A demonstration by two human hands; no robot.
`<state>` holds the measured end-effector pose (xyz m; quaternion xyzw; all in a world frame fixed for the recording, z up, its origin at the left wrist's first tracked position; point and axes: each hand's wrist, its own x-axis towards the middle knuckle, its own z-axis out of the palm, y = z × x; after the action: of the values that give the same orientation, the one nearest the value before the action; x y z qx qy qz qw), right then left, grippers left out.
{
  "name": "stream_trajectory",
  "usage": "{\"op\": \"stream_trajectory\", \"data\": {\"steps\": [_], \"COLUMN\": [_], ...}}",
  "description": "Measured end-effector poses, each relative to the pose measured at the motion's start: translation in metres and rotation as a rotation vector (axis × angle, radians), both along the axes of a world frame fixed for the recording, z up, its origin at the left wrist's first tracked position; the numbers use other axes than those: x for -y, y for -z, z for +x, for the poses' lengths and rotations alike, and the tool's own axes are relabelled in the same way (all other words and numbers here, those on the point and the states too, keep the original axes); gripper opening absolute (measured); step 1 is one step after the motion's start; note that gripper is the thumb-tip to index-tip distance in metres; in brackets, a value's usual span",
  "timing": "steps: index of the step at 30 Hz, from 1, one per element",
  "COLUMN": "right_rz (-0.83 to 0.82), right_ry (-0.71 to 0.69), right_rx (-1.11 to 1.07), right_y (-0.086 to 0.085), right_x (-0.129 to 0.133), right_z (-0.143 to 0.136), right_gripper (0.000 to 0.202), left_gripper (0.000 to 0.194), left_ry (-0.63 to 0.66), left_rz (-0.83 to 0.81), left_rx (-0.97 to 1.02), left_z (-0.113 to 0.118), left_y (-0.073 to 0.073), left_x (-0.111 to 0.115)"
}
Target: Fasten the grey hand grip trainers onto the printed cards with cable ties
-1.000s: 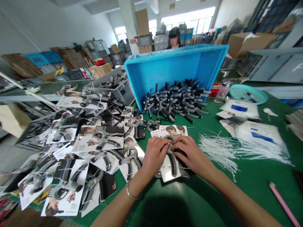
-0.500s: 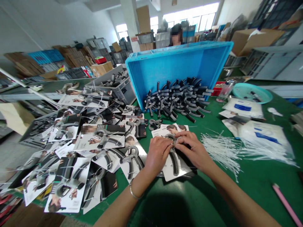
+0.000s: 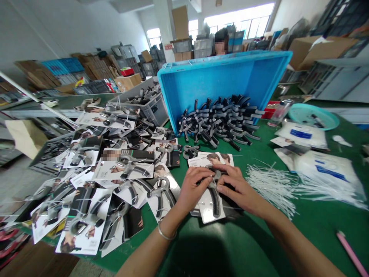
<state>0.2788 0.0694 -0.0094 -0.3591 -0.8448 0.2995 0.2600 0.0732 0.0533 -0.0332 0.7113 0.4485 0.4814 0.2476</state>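
Observation:
A grey-and-black hand grip strengthener point(image 3: 213, 200) lies on a printed backing card point(image 3: 205, 213) in front of me. My left hand point(image 3: 196, 187), a bracelet at its wrist, closes its fingers on the strengthener's upper part from the left. From the right, my right hand point(image 3: 235, 187) grips the same part, with thumb and index finger bent around it. The fingers partly hide the coil end, and I cannot tell whether a cable tie is between them. More cards lie beneath. Loose white cable ties point(image 3: 269, 186) are spread to the right.
Carded strengtheners point(image 3: 83, 223) pile up on the left. Behind my hands, a tilted blue crate point(image 3: 207, 79) spills loose strengtheners point(image 3: 219, 119). Bags of cable ties point(image 3: 325, 169), a turquoise basin point(image 3: 331, 119) and a pink stick point(image 3: 351, 250) are on the right. A person point(image 3: 221, 44) is behind the crate.
The view has shifted slightly, so everything sits a little further right. Both hands stay at the strengthener's top, with the right fingers slightly more bent.

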Motion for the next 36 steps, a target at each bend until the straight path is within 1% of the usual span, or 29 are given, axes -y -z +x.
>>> {"op": "stream_trajectory", "data": {"steps": [10, 18, 24, 26, 30, 33, 36], "right_rz": [-0.010, -0.015, -0.035, -0.043, -0.051, -0.056, -0.072], "right_ry": [-0.004, 0.013, 0.027, 0.046, 0.072, 0.028, -0.009], "right_rx": [0.009, -0.026, -0.055, -0.085, -0.115, -0.085, -0.046], "right_y": [0.0018, 0.0044, 0.0054, 0.0062, 0.0071, 0.0059, 0.0030], "right_x": [-0.0009, -0.0009, -0.0013, -0.0018, -0.0034, -0.0040, -0.0038], "right_z": [-0.0013, -0.0019, -0.0041, -0.0058, -0.0072, -0.0044, -0.0005], "right_gripper": [0.021, 0.021, 0.019, 0.017, 0.017, 0.019, 0.020], "left_gripper": [0.017, 0.016, 0.019, 0.019, 0.019, 0.019, 0.020], "left_ry": [-0.015, -0.029, -0.010, 0.011, 0.055, 0.012, -0.027], "left_rz": [0.079, 0.078, 0.170, 0.178, 0.098, 0.012, -0.040], "left_rx": [-0.062, -0.073, -0.142, -0.170, -0.126, -0.043, 0.012], "left_z": [0.0025, 0.0025, 0.0017, 0.0014, 0.0005, 0.0001, -0.0001], "left_y": [-0.0021, -0.0009, 0.0014, 0.0009, -0.0020, -0.0034, -0.0031], "left_x": [0.0017, 0.0020, 0.0016, 0.0023, 0.0037, 0.0039, 0.0036]}}
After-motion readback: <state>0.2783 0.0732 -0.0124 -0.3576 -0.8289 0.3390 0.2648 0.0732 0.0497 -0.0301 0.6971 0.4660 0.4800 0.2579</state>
